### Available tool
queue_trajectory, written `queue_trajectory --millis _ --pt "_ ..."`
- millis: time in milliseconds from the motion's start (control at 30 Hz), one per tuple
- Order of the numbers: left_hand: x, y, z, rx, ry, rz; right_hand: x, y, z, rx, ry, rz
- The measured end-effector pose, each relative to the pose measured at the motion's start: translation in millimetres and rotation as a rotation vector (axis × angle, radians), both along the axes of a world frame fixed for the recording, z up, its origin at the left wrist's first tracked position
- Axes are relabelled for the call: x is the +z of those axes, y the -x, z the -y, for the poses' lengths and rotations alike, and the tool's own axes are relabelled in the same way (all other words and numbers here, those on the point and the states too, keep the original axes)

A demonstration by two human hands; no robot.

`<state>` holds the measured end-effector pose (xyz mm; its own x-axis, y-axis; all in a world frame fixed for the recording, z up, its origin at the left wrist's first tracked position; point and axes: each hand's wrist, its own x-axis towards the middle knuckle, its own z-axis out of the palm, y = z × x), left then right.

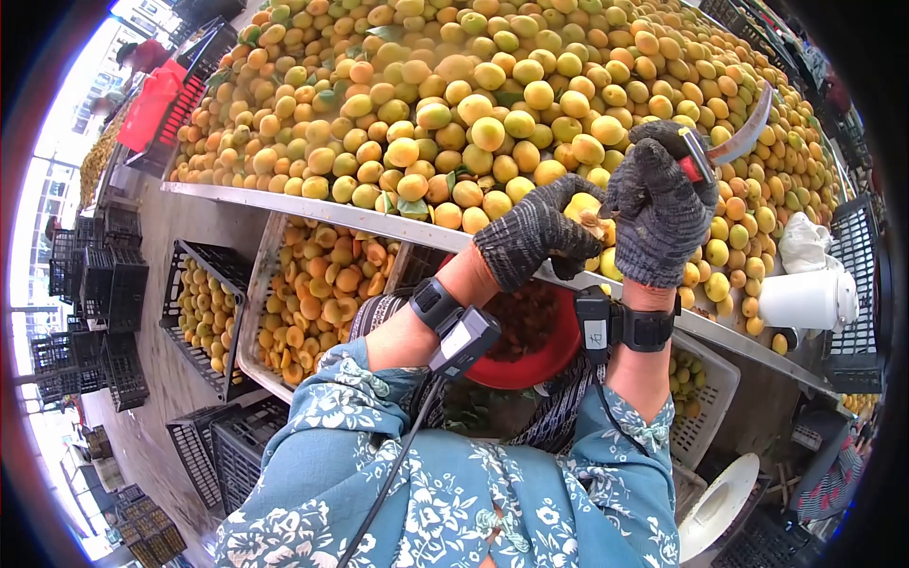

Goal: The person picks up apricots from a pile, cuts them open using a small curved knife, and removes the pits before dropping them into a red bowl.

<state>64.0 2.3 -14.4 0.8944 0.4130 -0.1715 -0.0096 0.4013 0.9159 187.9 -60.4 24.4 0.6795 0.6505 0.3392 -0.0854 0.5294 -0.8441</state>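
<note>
In a dark knitted glove, my left hand [535, 232] is closed around an apricot [582, 206] at the front edge of a big heap of apricots [473, 104]. A brownish bit shows at the fruit, between the two hands; I cannot make out what it is. My right hand [663, 204], gloved the same way, grips a curved knife [743, 137] with a red and yellow handle. Its blade points up and away to the right. The right fingertips are close to the fruit; whether they touch it is hidden.
Under the metal table edge [331, 216] sits a red tub [530, 364] with brownish scraps. A crate of split apricots [284, 383] stands left of it, a pale crate [710, 407] right. A white bucket [805, 300] is at the right; black crates [114, 275] are stacked far left.
</note>
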Motion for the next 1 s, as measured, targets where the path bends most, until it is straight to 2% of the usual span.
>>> queue_trajectory --millis 167,233,367,533,767,867,933,1000 --pt "-12 -9 -9 0.077 -0.064 0.014 -5 -1 -3 0.022 -0.053 -0.070" --pt "-12 -6 -11 0.010 0.073 0.058 -8 -4 -3 0.034 -0.077 -0.073" --pt "-12 -9 -9 0.049 0.116 0.042 -10 -6 -4 0.037 -0.110 -0.206" --pt "-12 -9 -10 0.032 -0.179 0.022 -12 -11 -4 0.060 -0.119 -0.268" --pt "-5 -6 -6 0.043 -0.103 0.057 -20 -20 -2 0.154 -0.147 -0.379" --pt "-8 -7 -6 0.042 -0.181 0.004 -24 -25 -2 0.178 -0.181 -0.458" --pt "-25 -11 -6 0.237 -0.741 0.115 -26 -27 -3 0.190 -0.196 -0.488" --pt "-20 -9 -4 0.232 -0.710 0.070 -28 -28 -3 0.236 -0.212 -0.516"
